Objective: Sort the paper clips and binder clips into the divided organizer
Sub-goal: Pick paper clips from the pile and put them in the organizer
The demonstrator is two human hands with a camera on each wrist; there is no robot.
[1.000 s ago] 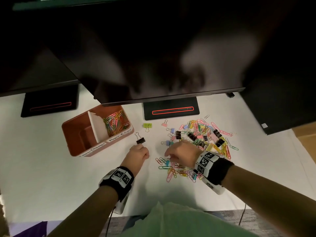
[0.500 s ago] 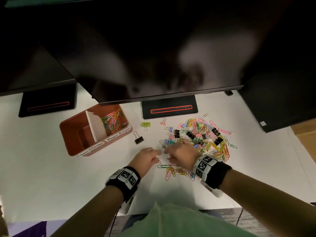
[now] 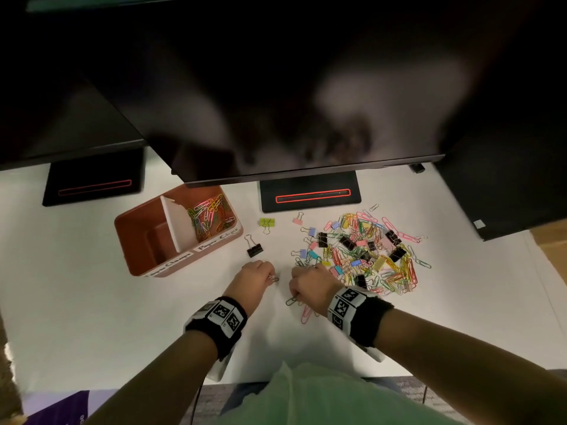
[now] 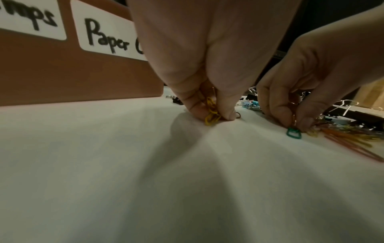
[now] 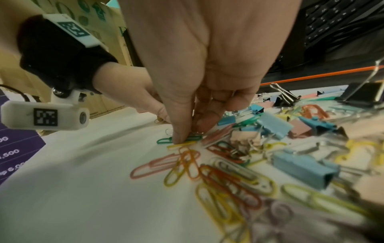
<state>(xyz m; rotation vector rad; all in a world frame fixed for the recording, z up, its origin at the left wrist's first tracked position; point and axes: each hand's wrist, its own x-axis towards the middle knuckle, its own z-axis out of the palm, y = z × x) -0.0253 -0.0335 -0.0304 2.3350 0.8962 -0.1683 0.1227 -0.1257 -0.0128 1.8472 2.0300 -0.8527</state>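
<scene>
As the head view recorded it, the divided organizer (image 3: 144, 237) stood on the white table (image 3: 76, 302) ahead and to the left of both hands, its right compartment holding coloured paper clips (image 3: 211, 214), its left compartment showing no clips; a black binder clip (image 3: 254, 249) lay between organizer and left hand (image 3: 253, 279), and the mixed pile of clips (image 3: 365, 253) lay ahead and right of the right hand (image 3: 310, 285). Both hands were knuckles-up, fingers curled down to the table, close together but apart, each wrist in a black band with printed markers. In the left wrist view, the left hand (image 4: 207, 57) pointed down, thumb and forefinger pinching a small bunch of yellow paper clips (image 4: 212, 113) against the table; the organizer wall (image 4: 72, 74) with its "Paper" label stood behind on the left, and the right hand (image 4: 311, 74) pinched at a green paper clip (image 4: 293, 133) on the right. In the right wrist view, the right hand (image 5: 203, 65) pointed down, fingertips (image 5: 180, 136) closed on the green paper clip (image 5: 178, 139) at the near edge of the pile, with pink, orange and yellow paper clips just beside it and blue binder clips (image 5: 274, 123) to the right; the left hand (image 5: 133, 92) was partly hidden behind.
</scene>
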